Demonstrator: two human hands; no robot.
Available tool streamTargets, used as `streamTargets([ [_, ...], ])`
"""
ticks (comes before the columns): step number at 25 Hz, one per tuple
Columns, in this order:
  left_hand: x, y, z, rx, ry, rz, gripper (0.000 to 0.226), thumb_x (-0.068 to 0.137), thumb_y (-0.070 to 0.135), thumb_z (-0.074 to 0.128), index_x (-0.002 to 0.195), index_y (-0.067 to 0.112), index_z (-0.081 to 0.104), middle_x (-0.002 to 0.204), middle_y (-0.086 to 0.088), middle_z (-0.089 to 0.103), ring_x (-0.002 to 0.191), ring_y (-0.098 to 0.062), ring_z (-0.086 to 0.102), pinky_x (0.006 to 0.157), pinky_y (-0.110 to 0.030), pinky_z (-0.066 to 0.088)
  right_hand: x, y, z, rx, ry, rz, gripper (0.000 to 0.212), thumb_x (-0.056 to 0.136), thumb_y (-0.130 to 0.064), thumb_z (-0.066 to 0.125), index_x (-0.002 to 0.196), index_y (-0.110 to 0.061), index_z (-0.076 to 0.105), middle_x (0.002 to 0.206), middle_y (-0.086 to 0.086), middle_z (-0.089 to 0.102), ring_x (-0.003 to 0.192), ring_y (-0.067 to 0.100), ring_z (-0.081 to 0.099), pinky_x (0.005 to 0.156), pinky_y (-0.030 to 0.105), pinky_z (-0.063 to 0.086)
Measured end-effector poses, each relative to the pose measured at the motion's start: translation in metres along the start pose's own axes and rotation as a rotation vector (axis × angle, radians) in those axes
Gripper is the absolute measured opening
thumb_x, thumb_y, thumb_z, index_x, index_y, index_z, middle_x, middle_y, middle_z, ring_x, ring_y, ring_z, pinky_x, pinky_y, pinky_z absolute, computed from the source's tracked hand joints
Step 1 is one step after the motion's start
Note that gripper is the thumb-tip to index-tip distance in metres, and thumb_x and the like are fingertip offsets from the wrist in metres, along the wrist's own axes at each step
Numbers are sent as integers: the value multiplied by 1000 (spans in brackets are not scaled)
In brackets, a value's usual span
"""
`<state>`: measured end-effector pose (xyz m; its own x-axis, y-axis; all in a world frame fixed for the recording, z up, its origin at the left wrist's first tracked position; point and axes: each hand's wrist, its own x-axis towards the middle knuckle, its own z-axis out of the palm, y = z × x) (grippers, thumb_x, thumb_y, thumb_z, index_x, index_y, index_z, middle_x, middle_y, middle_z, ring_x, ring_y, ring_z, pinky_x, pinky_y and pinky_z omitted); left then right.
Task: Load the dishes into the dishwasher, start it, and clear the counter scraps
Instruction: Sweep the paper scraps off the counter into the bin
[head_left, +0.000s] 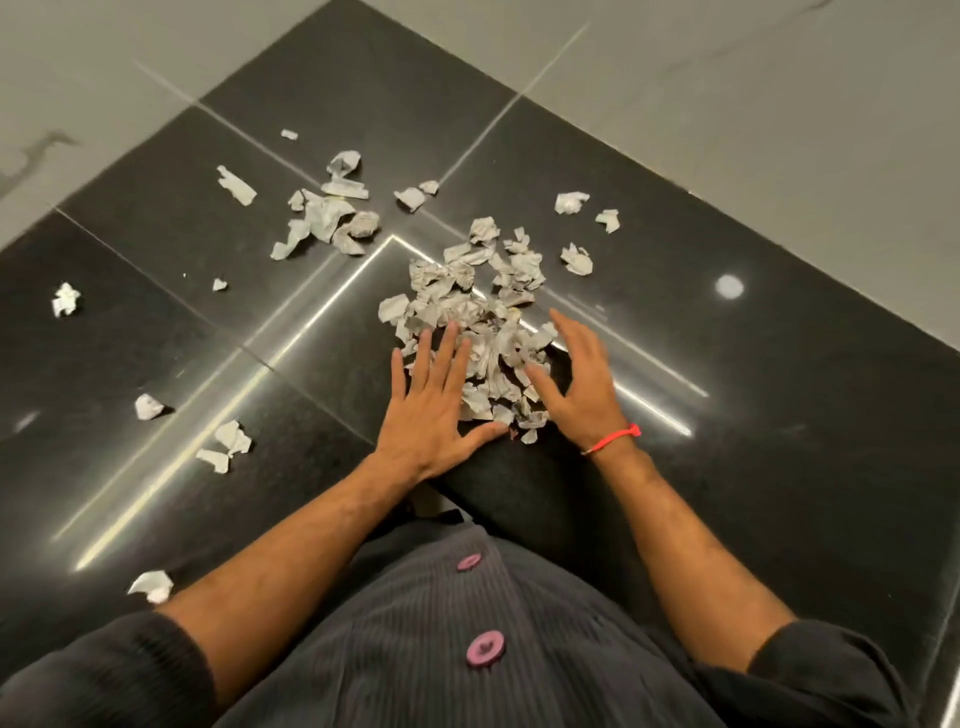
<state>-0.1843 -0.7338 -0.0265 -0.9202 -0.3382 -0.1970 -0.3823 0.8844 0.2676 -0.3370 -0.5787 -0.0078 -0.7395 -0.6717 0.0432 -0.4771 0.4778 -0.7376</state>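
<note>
Head view, scrap-clearing stage. Both hands lie at the near edge of a heap of paper scraps (483, 322) on the dark polished desk (779, 415). The left hand (434, 410) is flat, palm down, its fingers (441, 353) straight and spread wide, their tips touching the heap's left side. The right hand (576, 384), with a red band at the wrist, stands on the heap's right side with fingers (566, 332) straight and loosely apart; neither hand holds anything.

Progress, as a judgement: the gathering is partly done. Most scraps are bunched in the central heap between the hands, but a smaller cluster (330, 218) lies well apart at upper left. Single pieces (66, 299) are scattered toward the left edge, and a few more (576, 257) sit just beyond the heap on the right. These remain to be swept in, and the whole lot has yet to be lifted off the desk.

Containers: no bin, bag, dishwasher or dish is in view, so the dish-loading and starting steps cannot be judged from here.
</note>
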Motion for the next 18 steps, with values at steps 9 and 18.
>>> streamTargets([
  [9, 14, -43, -13, -57, 60, -146, 86, 98, 69, 26, 159, 22, -13, 163, 4, -32, 150, -27, -29, 120, -64, -8, -20, -16, 11, -240, -342, 53, 57, 86, -40, 71, 137, -30, 45, 127, -2, 46, 114, 21, 53, 97, 43, 49],
  [18, -19, -29, -9, -59, 75, 10, 82, 99, 64, 38, 159, 35, -8, 165, 2, -26, 151, -29, -26, 121, -64, -4, 57, -28, 10, -15, 128, 67, 28, 89, -26, 71, 116, -19, 64, 106, -7, 52, 90, -2, 49, 76, 9, 41],
])
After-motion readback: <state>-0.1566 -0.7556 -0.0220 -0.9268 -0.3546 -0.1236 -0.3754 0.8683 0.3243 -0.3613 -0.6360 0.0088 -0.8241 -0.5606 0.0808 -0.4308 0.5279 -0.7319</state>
